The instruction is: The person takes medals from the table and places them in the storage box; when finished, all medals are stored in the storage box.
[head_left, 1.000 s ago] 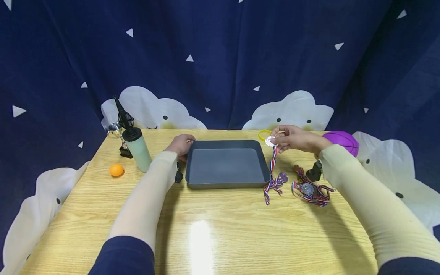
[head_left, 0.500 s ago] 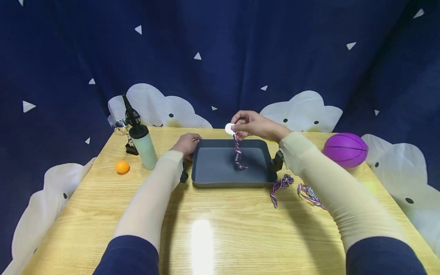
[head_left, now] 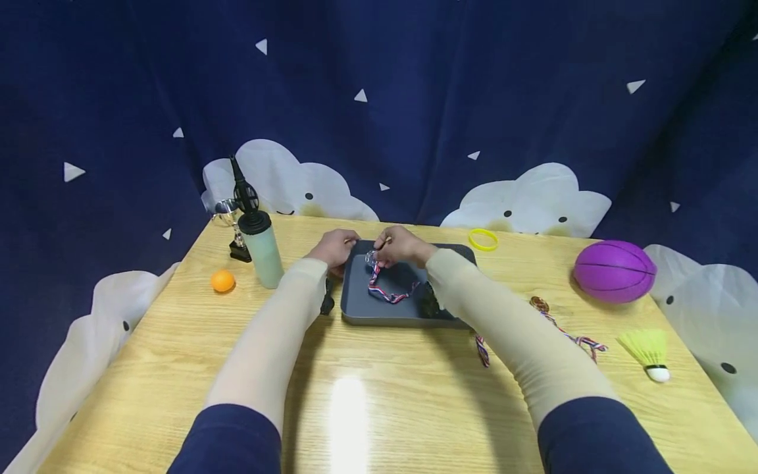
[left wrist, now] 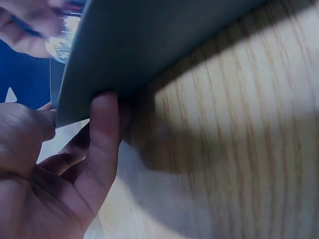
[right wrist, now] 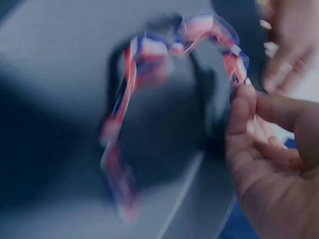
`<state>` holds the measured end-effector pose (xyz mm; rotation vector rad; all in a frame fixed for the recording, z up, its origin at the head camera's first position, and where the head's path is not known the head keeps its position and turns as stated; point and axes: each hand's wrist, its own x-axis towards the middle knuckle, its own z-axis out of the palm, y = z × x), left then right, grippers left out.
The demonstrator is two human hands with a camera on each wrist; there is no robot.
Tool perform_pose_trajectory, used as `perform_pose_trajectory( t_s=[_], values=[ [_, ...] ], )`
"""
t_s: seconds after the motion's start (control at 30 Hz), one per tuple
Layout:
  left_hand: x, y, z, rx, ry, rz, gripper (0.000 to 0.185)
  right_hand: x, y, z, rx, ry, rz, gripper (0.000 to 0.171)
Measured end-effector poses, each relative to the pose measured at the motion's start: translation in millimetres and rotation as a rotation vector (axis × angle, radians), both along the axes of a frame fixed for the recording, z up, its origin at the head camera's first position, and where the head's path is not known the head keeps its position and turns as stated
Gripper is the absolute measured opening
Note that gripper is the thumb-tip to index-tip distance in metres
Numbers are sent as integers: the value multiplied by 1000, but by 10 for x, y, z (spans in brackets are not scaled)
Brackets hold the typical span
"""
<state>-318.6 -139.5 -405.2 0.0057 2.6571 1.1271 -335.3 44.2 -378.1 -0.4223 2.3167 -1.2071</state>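
Right hand (head_left: 398, 246) we see pinching silver medal (head_left: 372, 257), striped ribbon (head_left: 387, 292) inside grey rectangular tray (head_left: 354, 309), left hand (head_left: 333, 248) gripping its rim.

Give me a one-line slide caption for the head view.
Right hand lowers a ribboned medal into the grey tray; left hand holds it.

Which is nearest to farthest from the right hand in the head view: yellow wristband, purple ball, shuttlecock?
Measured from the right hand, which holds a medal over the grey tray:
1. Yellow wristband, just right of the tray's far corner.
2. Purple ball, further right on the table.
3. Shuttlecock, near the table's right edge, closer to the camera.
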Motion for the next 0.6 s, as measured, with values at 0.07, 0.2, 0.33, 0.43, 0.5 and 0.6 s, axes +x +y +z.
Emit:
perform_pose_trajectory(
  t_s=[0.07,0.2,0.33,0.43,0.5,0.6],
  values=[
    [-8,-3,-12,0,-7,0,36,6,-54,-81,60,39,-7,8],
    [-29,15,-31,16,-24,-3,36,47,-124,-154,165,129,-26,3],
    [-46,18,-34,45,-41,7,35,120,-201,-120,268,208,-55,8],
    [-52,6,-41,38,-36,12,35,141,-245,-105,338,268,-47,12],
    [-53,-1,-50,13,-22,3,36,133,-265,-110,381,289,-43,17],
    [-52,-9,-64,2,-8,-6,36,99,-289,-140,408,268,-51,27]
  ],
)
